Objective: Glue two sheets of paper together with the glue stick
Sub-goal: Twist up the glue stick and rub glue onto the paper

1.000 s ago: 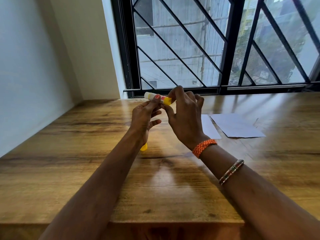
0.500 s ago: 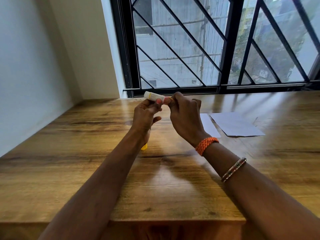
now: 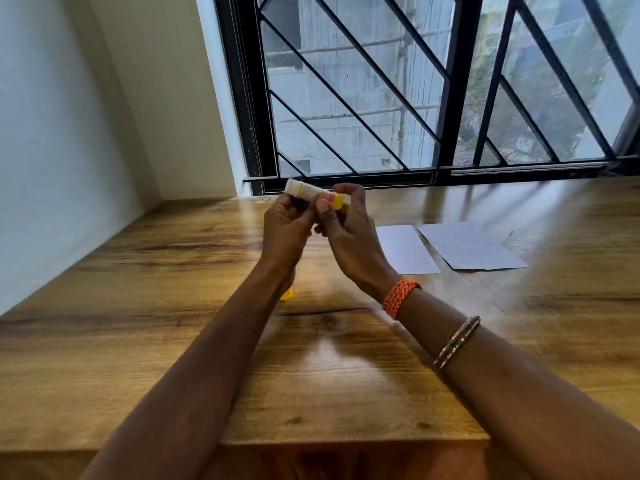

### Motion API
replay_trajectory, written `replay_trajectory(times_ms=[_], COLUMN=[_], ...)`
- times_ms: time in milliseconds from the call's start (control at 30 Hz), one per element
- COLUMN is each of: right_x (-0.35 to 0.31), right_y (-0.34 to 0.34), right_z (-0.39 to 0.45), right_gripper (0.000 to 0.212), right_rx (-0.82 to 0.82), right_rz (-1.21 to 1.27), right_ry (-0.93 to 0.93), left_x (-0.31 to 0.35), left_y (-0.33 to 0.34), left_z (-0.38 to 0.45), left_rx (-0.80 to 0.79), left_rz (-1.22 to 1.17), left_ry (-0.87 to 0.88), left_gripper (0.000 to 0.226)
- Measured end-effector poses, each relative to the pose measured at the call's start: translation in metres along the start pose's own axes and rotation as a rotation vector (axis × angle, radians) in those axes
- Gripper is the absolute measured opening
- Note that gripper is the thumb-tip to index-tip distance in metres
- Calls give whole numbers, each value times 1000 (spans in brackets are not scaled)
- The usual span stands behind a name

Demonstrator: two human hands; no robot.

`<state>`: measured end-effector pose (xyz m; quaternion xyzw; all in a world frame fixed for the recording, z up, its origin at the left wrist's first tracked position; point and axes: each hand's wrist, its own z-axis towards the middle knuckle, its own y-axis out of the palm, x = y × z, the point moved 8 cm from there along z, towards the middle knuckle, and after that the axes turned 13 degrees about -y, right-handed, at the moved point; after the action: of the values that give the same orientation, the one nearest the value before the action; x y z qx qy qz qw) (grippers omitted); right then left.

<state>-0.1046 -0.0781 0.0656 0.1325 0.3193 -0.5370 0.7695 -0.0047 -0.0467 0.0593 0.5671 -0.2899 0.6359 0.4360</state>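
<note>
I hold a white glue stick (image 3: 306,191) level above the wooden table (image 3: 138,306), its open end pointing left. My left hand (image 3: 285,233) grips its body from below. My right hand (image 3: 349,233) pinches its yellow base (image 3: 337,201) between thumb and fingers. A yellow cap (image 3: 286,293) lies on the table, mostly hidden under my left wrist. Two white sheets of paper lie flat to the right of my hands: a nearer sheet (image 3: 405,249) and a further sheet (image 3: 467,245), side by side and apart.
A black-framed window with diagonal bars (image 3: 398,98) runs along the table's far edge. A white wall (image 3: 52,133) borders the table on the left. The table's front edge (image 3: 346,441) is close below my forearms.
The yellow base of the glue stick shows again at my right fingertips after being covered half a second ago. Both hands stay in nearly the same place above the table.
</note>
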Motion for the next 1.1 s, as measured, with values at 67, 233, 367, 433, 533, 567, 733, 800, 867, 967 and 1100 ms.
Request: replay_trajectory(times_ms=[67, 233, 367, 433, 533, 567, 733, 800, 867, 967, 1100], right_x=[-2, -8, -8, -1, 13, 17, 21, 9, -4, -11, -13], right_y=[-3, -12, -17, -20, -19, -16, -16, -20, -17, -14, -13], right_z=[1, 4, 8, 9, 7, 5, -1, 3, 6, 6, 7], right_gripper=[33, 22, 13, 6, 36, 43, 47, 33, 15, 26, 23], right_rx=[33, 25, -2, -1, 16, 15, 37, 40, 21, 12, 9], right_rz=[8, -185, -339, -315, -66, 25, -17, -181, -193, -235, -300], right_ry=[-43, -156, -182, -114, 89, 162, 228, 63, -89, -209, -267], left_x=[-3, -9, -10, -8, -5, -4, -9, -14, -17, -17, -15], left_y=[-2, -5, -4, -1, 3, 5, 10, 8, 4, -1, -2], left_z=[1, 3, 3, 2, 2, 1, 0, 2, 4, 6, 6], left_rx=[28, 79, 62, 25, -57, -86, -133, -87, -47, -16, -7], left_rz=[-11, -74, -95, -95, -65, -56, -2, 18, 11, -46, -65], left_ry=[-36, -107, -107, -79, -35, -32, -43, -67, -102, -143, -146], left_gripper=[6, 10, 4, 9, 15, 15, 12, 8, 3, 6, 5])
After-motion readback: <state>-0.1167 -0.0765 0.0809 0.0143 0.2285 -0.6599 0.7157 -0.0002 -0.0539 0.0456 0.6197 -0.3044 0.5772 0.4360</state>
